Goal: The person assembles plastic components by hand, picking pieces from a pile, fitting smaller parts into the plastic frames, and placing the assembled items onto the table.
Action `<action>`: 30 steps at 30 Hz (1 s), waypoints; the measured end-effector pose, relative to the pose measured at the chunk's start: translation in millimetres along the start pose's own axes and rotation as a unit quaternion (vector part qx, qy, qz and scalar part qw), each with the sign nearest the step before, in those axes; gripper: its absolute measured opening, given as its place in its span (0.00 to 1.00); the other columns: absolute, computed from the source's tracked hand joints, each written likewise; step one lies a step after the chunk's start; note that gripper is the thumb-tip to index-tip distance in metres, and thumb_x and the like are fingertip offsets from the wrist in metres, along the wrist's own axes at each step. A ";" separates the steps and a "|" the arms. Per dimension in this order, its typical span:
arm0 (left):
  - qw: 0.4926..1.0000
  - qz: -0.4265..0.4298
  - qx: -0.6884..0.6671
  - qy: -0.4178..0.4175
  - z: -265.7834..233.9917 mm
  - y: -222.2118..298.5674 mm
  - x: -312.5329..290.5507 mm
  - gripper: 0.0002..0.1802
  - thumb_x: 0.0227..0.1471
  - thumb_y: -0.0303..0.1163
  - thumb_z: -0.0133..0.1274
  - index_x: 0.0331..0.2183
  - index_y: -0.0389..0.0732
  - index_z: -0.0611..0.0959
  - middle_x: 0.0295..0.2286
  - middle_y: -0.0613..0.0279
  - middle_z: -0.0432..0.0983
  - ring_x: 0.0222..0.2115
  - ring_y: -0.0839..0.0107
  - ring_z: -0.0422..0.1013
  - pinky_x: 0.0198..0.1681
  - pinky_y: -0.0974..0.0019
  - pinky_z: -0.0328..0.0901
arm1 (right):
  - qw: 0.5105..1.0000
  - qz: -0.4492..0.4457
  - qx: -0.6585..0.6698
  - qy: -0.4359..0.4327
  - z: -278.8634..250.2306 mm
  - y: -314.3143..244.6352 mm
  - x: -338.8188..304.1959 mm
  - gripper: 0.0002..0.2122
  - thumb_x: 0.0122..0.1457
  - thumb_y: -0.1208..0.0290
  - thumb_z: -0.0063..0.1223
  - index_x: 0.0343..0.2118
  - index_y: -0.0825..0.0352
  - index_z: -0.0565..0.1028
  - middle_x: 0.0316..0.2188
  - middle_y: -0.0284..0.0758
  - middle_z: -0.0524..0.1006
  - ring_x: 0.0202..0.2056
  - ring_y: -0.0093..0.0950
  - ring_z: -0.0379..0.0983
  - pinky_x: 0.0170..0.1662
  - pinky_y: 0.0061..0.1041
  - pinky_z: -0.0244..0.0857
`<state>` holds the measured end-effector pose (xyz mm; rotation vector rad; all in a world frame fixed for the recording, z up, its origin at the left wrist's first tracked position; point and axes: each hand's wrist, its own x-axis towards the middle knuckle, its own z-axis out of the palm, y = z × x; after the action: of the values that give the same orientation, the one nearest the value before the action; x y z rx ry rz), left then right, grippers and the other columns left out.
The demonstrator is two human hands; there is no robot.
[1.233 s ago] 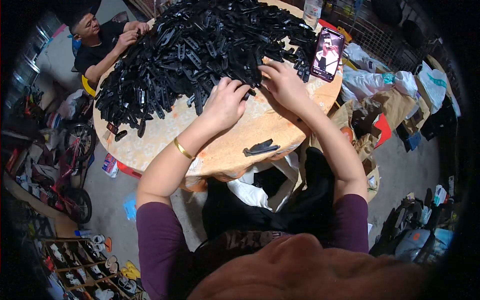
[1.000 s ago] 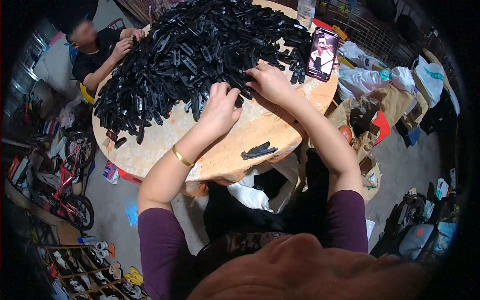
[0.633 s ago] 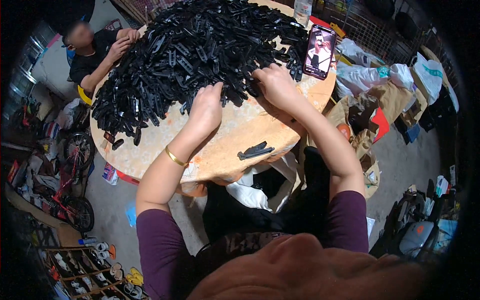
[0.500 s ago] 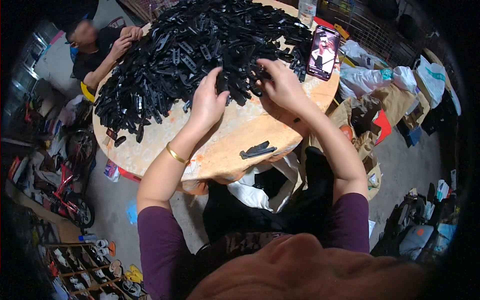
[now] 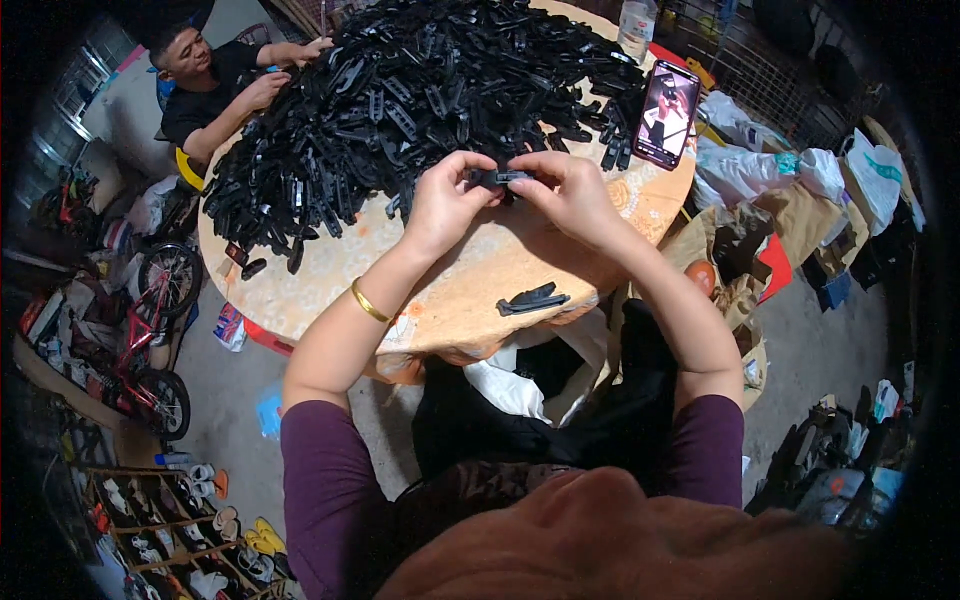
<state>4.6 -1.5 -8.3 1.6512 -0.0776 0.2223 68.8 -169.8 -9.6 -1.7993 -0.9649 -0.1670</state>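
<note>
My left hand [image 5: 447,205] and my right hand [image 5: 575,195] meet just above the near side of a big pile of narrow black plastic pieces [image 5: 400,100], many with slots. Between my fingertips is a small black plastic piece [image 5: 505,177], pinched at its left end by the left hand and at its right end by the right. My fingers partly cover it, so its full shape is hidden. A few loose black strips [image 5: 533,300] lie by the near edge of the round table [image 5: 450,300], closer to me than the pile.
A phone [image 5: 667,112] with a lit screen and a clear bottle [image 5: 636,30] stand right of the pile. Across at the left, another person's hands [image 5: 265,90] touch the pile. An open white sack [image 5: 510,388] hangs below the table edge. Bags [image 5: 740,170] crowd the right side.
Both hands were apart at the pile's edge; now they have come together with the black piece pinched between them. The other person's one hand has reached farther over the pile.
</note>
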 end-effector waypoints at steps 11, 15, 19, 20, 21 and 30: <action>0.997 0.013 0.071 -0.016 -5.5 8.9 -1.1 0.18 0.44 0.24 0.55 0.41 0.32 0.76 0.32 0.62 0.75 0.30 0.80 0.70 0.35 0.78 0.65 | 0.962 -0.193 -0.172 0.090 0.5 1.8 2.0 0.12 0.46 0.68 0.57 0.34 0.66 0.75 0.24 0.37 0.74 0.28 0.36 0.72 0.32 0.30 0.66; 0.995 0.064 0.077 -0.019 0.9 13.5 -6.7 0.18 0.44 0.21 0.55 0.41 0.31 0.76 0.34 0.59 0.75 0.33 0.78 0.71 0.36 0.76 0.66 | 0.991 0.072 0.038 -0.110 -12.2 2.6 2.7 0.18 0.43 0.65 0.60 0.39 0.67 0.75 0.27 0.41 0.77 0.27 0.32 0.74 0.32 0.26 0.67; 0.989 0.065 0.130 -0.015 1.8 17.5 -9.4 0.17 0.44 0.22 0.54 0.40 0.33 0.77 0.32 0.60 0.76 0.32 0.78 0.71 0.36 0.75 0.66 | 0.994 0.055 -0.013 -0.090 -14.1 -5.8 -1.0 0.17 0.43 0.65 0.61 0.37 0.67 0.76 0.27 0.38 0.78 0.28 0.25 0.74 0.31 0.23 0.67; 0.983 0.075 0.166 -0.017 1.7 18.2 -10.0 0.17 0.44 0.22 0.54 0.40 0.33 0.77 0.31 0.62 0.76 0.30 0.80 0.70 0.34 0.76 0.66 | 0.994 0.056 -0.014 -0.089 -14.1 -5.2 -1.5 0.17 0.43 0.65 0.61 0.37 0.67 0.76 0.27 0.38 0.78 0.28 0.25 0.74 0.31 0.23 0.67; 0.975 0.085 0.202 -0.019 1.7 18.4 -10.4 0.17 0.44 0.23 0.55 0.40 0.34 0.77 0.30 0.64 0.76 0.28 0.81 0.70 0.32 0.77 0.65 | 0.993 0.072 -0.005 -0.091 -13.8 -3.5 -1.9 0.17 0.44 0.65 0.60 0.37 0.67 0.76 0.28 0.37 0.78 0.29 0.24 0.74 0.32 0.23 0.67; 0.946 -0.052 0.229 -0.222 -6.0 4.1 -3.3 0.11 0.44 0.28 0.56 0.32 0.33 0.80 0.26 0.63 0.76 0.27 0.80 0.69 0.32 0.74 0.65 | 0.950 0.104 -0.279 -0.094 -58.5 19.6 12.2 0.25 0.43 0.50 0.58 0.35 0.69 0.75 0.33 0.44 0.76 0.34 0.37 0.73 0.39 0.31 0.67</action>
<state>0.0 3.9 -4.5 2.1392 -0.2969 -0.2372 108.6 -214.9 8.9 -2.4629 -0.9073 -0.1454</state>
